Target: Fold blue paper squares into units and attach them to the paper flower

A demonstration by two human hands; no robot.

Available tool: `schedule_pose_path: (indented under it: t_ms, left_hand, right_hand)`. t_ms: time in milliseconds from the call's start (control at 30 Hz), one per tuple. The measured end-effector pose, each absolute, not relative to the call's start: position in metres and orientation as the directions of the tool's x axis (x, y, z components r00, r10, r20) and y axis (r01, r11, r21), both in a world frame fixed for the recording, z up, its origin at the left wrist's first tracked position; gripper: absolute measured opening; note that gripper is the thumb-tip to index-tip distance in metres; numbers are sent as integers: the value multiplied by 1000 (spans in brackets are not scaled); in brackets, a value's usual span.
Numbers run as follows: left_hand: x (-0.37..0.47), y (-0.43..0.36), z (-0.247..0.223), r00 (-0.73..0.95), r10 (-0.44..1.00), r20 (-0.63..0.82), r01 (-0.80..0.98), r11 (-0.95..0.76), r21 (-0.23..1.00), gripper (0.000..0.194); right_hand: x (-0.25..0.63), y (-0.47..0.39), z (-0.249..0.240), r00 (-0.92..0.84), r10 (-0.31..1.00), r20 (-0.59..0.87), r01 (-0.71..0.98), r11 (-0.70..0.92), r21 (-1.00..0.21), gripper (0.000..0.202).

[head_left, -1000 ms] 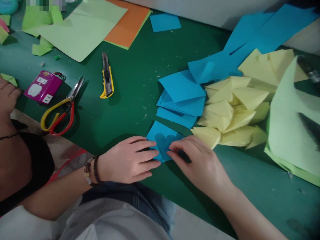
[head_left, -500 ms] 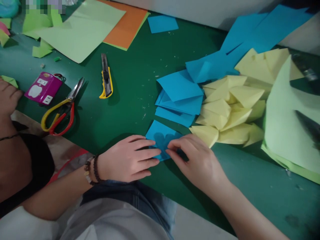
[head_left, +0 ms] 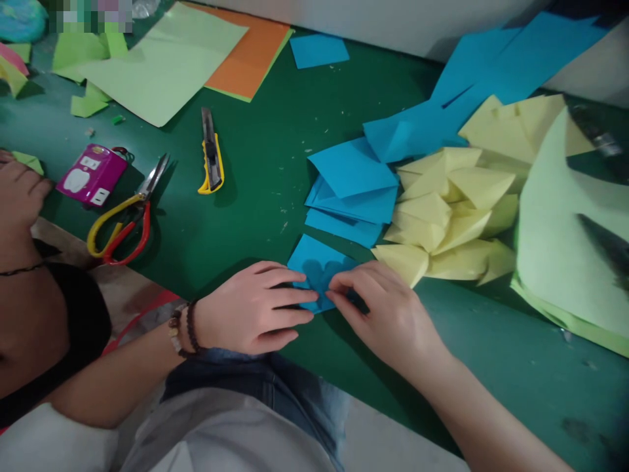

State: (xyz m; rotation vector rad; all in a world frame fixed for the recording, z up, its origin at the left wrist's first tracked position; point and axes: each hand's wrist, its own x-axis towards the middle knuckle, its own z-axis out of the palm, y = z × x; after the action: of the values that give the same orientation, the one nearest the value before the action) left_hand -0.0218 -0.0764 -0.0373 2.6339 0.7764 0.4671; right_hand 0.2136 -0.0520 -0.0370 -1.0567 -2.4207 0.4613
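Table (head_left: 255,151): smooth green top, pale scuffs. Pale green sheets (head_left: 555,216) at right, curled edge; long flat blue sheets (head_left: 496,65) at the back right. Yellow folded papers (head_left: 442,216): crisp creases, pointed flaps, heaped. Loose stack of blue folded pieces (head_left: 354,174) just left of those. Scissors (head_left: 142,196) at left: metal blades, one yellow and one red handle loop. Cutter (head_left: 211,157): yellow body, metal blade showing. Small blue paper (head_left: 319,262), squarish, creased, lies on the table at the near edge of the blue stack, between both hands. Left hand (head_left: 255,308): palm down, fingers extended and slightly spread, tips on the paper's left part. Right hand (head_left: 388,308): thumb and index tips nearly together at the paper; can't tell if a fold is caught between.
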Motion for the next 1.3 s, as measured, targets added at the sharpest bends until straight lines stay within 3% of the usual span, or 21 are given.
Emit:
schedule_pose_path:
  t_ms: [400, 533, 633, 833, 1000, 1133, 1233, 1300]
  left_hand:
    - [-21, -76, -38, 803, 563, 193, 470, -799, 374, 23]
    - [-22, -76, -38, 805, 560, 197, 461, -799, 386, 23]
    - [-22, -76, -39, 804, 568, 177, 469, -789, 398, 23]
    - [-23, -76, -39, 805, 566, 180, 459, -785, 415, 23]
    - [-24, -76, -37, 800, 572, 182, 466, -783, 412, 23]
    - [-23, -75, -37, 802, 565, 197, 456, -790, 410, 22]
    - [-23, -75, -39, 804, 558, 204, 446, -793, 415, 22]
    - [-24, -75, -39, 804, 556, 209, 440, -793, 421, 22]
  right_hand:
    - [218, -60, -29, -555, 789, 265, 641, 608, -468, 5]
    - [219, -96, -10, -419, 904, 91, 686, 380, -621, 8]
    - [211, -127, -9, -416, 905, -94, 604, 197, -773, 15]
    - [192, -149, -21, -276, 935, -221, 612, -6, -791, 14]
    - [198, -146, -22, -173, 957, -232, 600, -84, -796, 11]
    - [215, -140, -23, 8, 981, -194, 628, -156, -762, 16]
    - [222, -131, -22, 97, 993, -68, 706, -117, -699, 16]
    - [223, -122, -22, 33, 996, 79, 811, 20, -584, 14]
